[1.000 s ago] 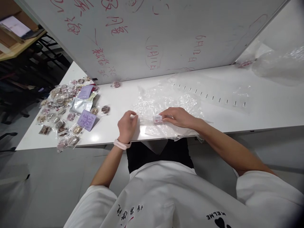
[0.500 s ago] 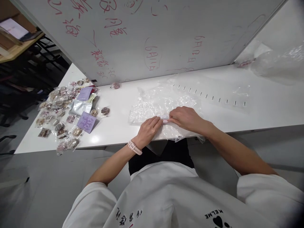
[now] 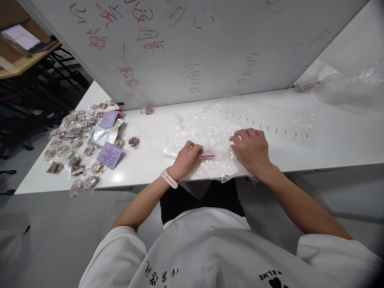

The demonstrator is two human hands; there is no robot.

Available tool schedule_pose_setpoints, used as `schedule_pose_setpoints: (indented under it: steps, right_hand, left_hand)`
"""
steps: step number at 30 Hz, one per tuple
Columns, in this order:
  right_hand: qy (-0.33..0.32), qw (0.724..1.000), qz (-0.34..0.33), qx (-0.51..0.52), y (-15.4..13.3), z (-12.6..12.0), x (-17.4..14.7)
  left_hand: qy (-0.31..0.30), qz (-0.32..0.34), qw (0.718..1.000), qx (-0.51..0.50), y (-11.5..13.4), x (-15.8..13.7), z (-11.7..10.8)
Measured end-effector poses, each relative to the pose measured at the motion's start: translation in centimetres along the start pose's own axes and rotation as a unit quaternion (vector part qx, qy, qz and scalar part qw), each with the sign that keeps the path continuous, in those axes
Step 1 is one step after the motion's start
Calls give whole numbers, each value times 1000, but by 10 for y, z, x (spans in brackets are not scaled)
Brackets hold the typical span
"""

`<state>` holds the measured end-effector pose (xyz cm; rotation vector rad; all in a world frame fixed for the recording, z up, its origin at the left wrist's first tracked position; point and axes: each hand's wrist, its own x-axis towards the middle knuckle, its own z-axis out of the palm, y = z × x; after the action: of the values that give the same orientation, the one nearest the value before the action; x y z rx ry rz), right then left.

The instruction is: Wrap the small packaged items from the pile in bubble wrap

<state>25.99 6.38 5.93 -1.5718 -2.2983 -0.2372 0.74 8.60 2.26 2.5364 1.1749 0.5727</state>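
Observation:
A small flat packet (image 3: 208, 152) with white and red print lies on clear, crinkled plastic wrap (image 3: 192, 127) close to the table's front edge. My left hand (image 3: 188, 159), with a pale pink watch band at the wrist, pinches the packet's left end between thumb and fingers; that end is covered by the fingers. Apart from the packet, my right hand (image 3: 251, 150) hovers over the right part of the wrap, its fingers curved and parted with nothing seen between them.
On the left of the white table (image 3: 150, 164) many wrapped round pieces (image 3: 79, 126) lie heaped with a silver pouch (image 3: 103, 137) and a purple card (image 3: 109, 155). A whiteboard (image 3: 222, 40) stands along the back. More clear plastic (image 3: 348, 90) lies far right.
My right hand has let go of the packet's right end and moved right, its fingers opening. My left hand still keeps hold of the packet, and more of its print shows.

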Motion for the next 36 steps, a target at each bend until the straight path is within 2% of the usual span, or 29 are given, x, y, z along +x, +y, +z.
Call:
schedule_pose_setpoints:
  steps: [2,4,6,10,13,16,18,21,23,24,25,26,27,29,30,31,32,33,34,36]
  right_hand:
    - [22,998,-57,8,-18,-2,-1]
    - [-6,991,-128,45,-31,2,-2]
    - [-22,986,-157,57,-37,12,1]
    - [-20,990,-127,59,-29,39,16]
    - [-53,989,-107,92,-18,49,32]
    - [-104,983,-105,113,-12,50,48]
    - [-135,980,-95,115,-10,51,58]
    - [-139,981,-61,121,-10,54,68]
    - [-91,987,-40,126,-12,59,69]
    - [-62,989,-36,129,-14,61,68]
    - [-39,990,-40,133,-16,64,67]
    - [-24,989,-48,139,-18,68,64]
    - [-17,988,-58,145,-20,71,61]
    - [-8,985,-69,157,-23,76,56]
    - [-2,984,-68,162,-23,79,54]
    - [5,984,-67,167,-23,81,52]
    - [11,983,-67,172,-22,82,51]
    - [16,981,-70,179,-21,84,51]
    - [18,979,-74,187,-20,85,51]
    - [21,976,-82,201,-18,86,51]
  left_hand:
    - [-4,-8,1000,-28,-2,4,-5]
    - [-10,-12,998,-53,-4,10,-13]
    - [-36,-24,996,-77,-7,18,-22]
    - [-115,-57,984,-120,-13,36,-37]
    - [-123,-59,982,-127,-17,44,-40]
    - [-110,-64,990,-68,-21,51,-34]
    - [-58,-84,995,21,-21,55,-29]
    - [91,-138,981,102,-17,51,-23]
    - [183,-180,966,42,-10,37,-23]
    - [211,-207,955,-32,-5,26,-24]
    - [226,-240,935,-133,0,13,-26]
    - [229,-278,898,-253,6,-1,-28]
    - [223,-318,841,-378,11,-13,-31]
    - [201,-389,684,-583,19,-33,-37]
    - [197,-414,607,-650,20,-38,-41]
    - [198,-432,542,-693,20,-40,-44]
    - [205,-443,493,-721,18,-38,-46]
    - [214,-449,458,-737,16,-34,-48]
    - [223,-450,435,-747,12,-28,-49]
    - [232,-451,422,-751,6,-13,-49]
